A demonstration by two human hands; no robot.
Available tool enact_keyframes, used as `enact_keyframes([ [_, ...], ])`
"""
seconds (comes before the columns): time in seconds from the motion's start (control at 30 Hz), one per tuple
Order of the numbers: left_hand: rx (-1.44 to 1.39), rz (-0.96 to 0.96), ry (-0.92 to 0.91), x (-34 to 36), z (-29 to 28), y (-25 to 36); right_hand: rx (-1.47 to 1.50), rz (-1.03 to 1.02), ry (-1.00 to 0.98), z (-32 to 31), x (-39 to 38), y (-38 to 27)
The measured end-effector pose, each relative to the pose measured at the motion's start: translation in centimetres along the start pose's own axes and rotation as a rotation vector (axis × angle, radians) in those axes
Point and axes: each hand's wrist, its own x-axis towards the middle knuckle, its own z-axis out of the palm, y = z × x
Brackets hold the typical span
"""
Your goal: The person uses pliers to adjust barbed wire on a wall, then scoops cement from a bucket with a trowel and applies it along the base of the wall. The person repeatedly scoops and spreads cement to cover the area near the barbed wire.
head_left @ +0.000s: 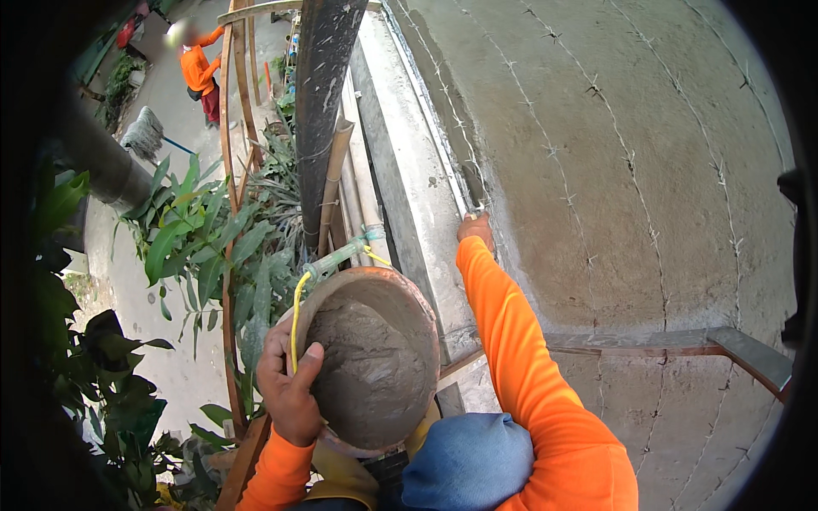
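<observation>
My left hand (294, 383) is closed on the rim of a round bucket (433, 328), its thumb over the inner edge. Wet grey mortar (371, 366) fills much of the bucket, which has a yellow cord (297, 311) as a handle. My right hand (477, 228) reaches far forward to the foot of the plastered wall, at the edge of the concrete ledge (405, 153). Its fingers are closed, and what they hold is too small to make out. A long pale strip (426, 106) runs along the ledge edge up to that hand.
Strands of barbed wire (630, 162) stretch before the grey wall (545, 85) at right. A dark post (319, 111) and bamboo poles (336, 179) stand ahead. Below at left are leafy plants (196, 230), a mop (143, 134) and a person in orange (198, 68). A metal bar (630, 342) crosses at right.
</observation>
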Motion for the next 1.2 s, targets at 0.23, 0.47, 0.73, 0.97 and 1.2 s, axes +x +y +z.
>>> enact_keyframes([
  [0.23, 0.012, 0.006, -0.001, 0.2, 0.0, 0.1, 0.152, 0.003, 0.014, -0.9, -0.9, 1.2],
  [0.47, 0.003, 0.003, -0.004, 0.0, 0.0, 0.2, 0.194, -0.047, 0.209, 0.4, -1.9, 2.9],
  [0.73, 0.022, 0.022, -0.005, 0.1, 0.2, 0.0, -0.027, 0.057, 0.199, 3.0, -4.3, 3.8],
  [0.97, 0.058, 0.036, -0.013, -0.1, 0.2, 0.1, 0.017, -0.04, 0.186, 2.2, -7.7, 4.5],
  [1.2, 0.007, 0.035, 0.004, -0.1, 0.3, -0.1, 0.259, -0.388, 0.137, -5.2, -10.4, 4.2],
])
